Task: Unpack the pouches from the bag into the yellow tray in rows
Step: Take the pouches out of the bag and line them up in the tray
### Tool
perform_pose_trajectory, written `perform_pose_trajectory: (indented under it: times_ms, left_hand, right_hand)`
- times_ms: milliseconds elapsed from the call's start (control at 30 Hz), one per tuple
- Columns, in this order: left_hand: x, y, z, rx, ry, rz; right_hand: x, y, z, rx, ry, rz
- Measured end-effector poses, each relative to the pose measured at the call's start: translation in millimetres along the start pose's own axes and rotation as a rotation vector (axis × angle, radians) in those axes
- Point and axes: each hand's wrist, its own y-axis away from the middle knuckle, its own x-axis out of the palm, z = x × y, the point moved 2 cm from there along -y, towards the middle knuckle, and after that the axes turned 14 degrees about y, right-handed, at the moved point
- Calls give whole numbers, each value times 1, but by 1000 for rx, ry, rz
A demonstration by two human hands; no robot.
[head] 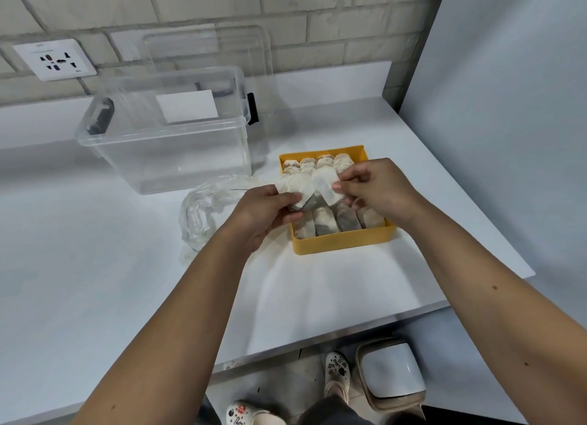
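Left hand [266, 208] grips pouches [303, 188] | right hand [378, 186] pinches their right edge | over yellow tray [343, 243]

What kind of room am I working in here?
Likely a workroom or utility bench: a white worktop against a painted brick wall with a socket, a clear storage box, and a bin on the floor.

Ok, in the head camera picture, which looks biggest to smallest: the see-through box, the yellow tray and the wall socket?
Largest: see-through box
Then: yellow tray
Smallest: wall socket, though it sits farthest away, so that's unsure.
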Motion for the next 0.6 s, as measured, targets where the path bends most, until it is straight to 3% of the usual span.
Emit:
perform_pose_trajectory:
  times_ms: [200, 367, 600]
  left_hand:
    - [-3, 0, -3, 34, 15, -33]
    - [5, 4, -1, 20, 34, -11]
    - [5, 3, -3, 31, 33, 2]
  right_hand:
    - [-7, 4, -28, 127, 365, 166]
    - [-4, 0, -32, 121, 501, 50]
    - [7, 1, -38, 140, 668, 92]
